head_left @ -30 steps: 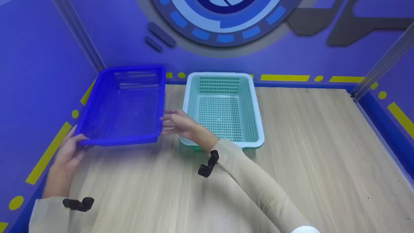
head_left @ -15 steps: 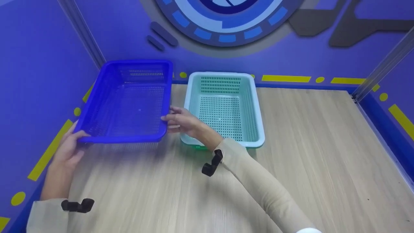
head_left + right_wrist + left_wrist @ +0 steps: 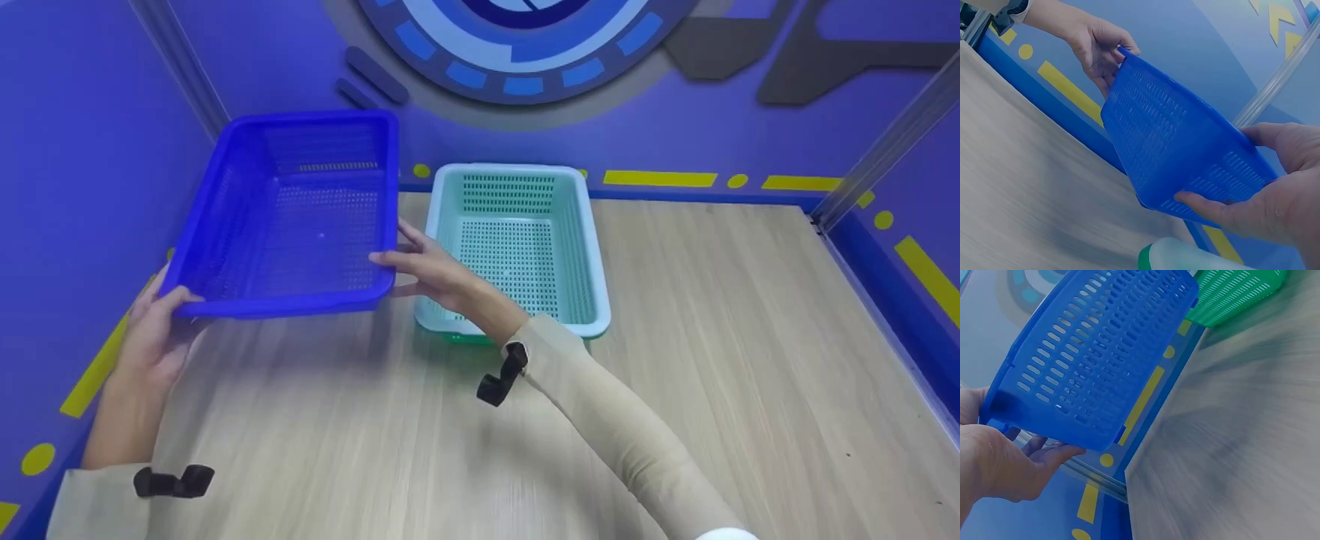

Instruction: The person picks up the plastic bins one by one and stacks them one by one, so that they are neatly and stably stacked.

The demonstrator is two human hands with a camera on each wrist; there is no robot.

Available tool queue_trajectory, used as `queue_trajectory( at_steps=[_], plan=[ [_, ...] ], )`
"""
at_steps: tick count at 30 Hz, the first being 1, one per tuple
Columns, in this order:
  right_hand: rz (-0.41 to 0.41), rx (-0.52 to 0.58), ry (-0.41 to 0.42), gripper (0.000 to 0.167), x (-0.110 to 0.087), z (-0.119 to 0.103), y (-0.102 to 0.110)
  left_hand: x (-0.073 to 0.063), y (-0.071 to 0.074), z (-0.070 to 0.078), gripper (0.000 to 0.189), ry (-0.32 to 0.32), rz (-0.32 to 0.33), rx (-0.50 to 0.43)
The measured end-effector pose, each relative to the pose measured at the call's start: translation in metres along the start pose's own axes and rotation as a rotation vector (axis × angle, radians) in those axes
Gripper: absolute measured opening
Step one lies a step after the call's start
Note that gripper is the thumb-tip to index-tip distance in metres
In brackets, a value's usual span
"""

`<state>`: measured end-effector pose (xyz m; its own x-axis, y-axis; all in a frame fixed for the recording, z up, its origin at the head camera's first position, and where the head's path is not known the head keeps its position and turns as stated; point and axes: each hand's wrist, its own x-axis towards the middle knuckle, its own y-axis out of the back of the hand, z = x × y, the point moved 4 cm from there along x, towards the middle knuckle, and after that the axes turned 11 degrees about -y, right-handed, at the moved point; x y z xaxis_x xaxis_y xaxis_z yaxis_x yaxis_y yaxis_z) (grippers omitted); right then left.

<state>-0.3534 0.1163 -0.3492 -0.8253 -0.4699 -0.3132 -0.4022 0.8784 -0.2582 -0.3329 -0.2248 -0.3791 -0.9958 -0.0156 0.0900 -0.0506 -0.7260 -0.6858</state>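
Note:
A blue plastic basket [image 3: 319, 232] with slotted walls is held up off the table, with nothing inside it. At its near left corner my left hand [image 3: 156, 337] grips the rim, thumb over the edge. My right hand [image 3: 442, 277] holds the basket's right side near the front corner, thumb on the rim and other fingers against the outer wall. From the right wrist view, the blue basket [image 3: 1157, 129] hangs tilted between both hands. A pale green basket [image 3: 600, 277] with a darker green outside stands on the table just right of it.
The wood-grain table [image 3: 720, 360] meets a blue back wall [image 3: 675, 142] with yellow markings. Another blue panel [image 3: 67, 187] rises close to the left hand. On the right, a further panel [image 3: 915, 330] borders the table.
Both hands have lifted the blue basket higher and shifted it slightly right. My right thumb now lies over its rim. The pale green basket has stayed put.

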Motion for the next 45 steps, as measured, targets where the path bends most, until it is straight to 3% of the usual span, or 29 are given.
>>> queue_trajectory(
  at_steps=[8, 15, 25, 32, 45],
  plan=[
    [0.002, 0.012, 0.044, 0.082, -0.012, -0.009, -0.003, -0.004, -0.011, 0.003, 0.078, -0.014, -0.043, -0.003],
    [0.029, 0.019, 0.039, 0.084, -0.025, -0.012, 0.006, -0.009, -0.028, 0.005, 0.088, -0.003, -0.166, 0.106],
    [0.092, 0.017, 0.066, 0.082, -0.039, -0.019, 0.018, -0.009, -0.046, 0.007, 0.094, -0.001, -0.241, 0.213],
    [0.145, 0.026, 0.105, 0.082, -0.047, -0.024, 0.026, -0.003, -0.053, 0.004, 0.093, 0.012, -0.392, 0.357],
    [0.184, 0.048, 0.119, 0.082, -0.065, -0.018, 0.049, 0.002, -0.068, -0.008, 0.082, 0.026, -0.463, 0.379]
  ],
)
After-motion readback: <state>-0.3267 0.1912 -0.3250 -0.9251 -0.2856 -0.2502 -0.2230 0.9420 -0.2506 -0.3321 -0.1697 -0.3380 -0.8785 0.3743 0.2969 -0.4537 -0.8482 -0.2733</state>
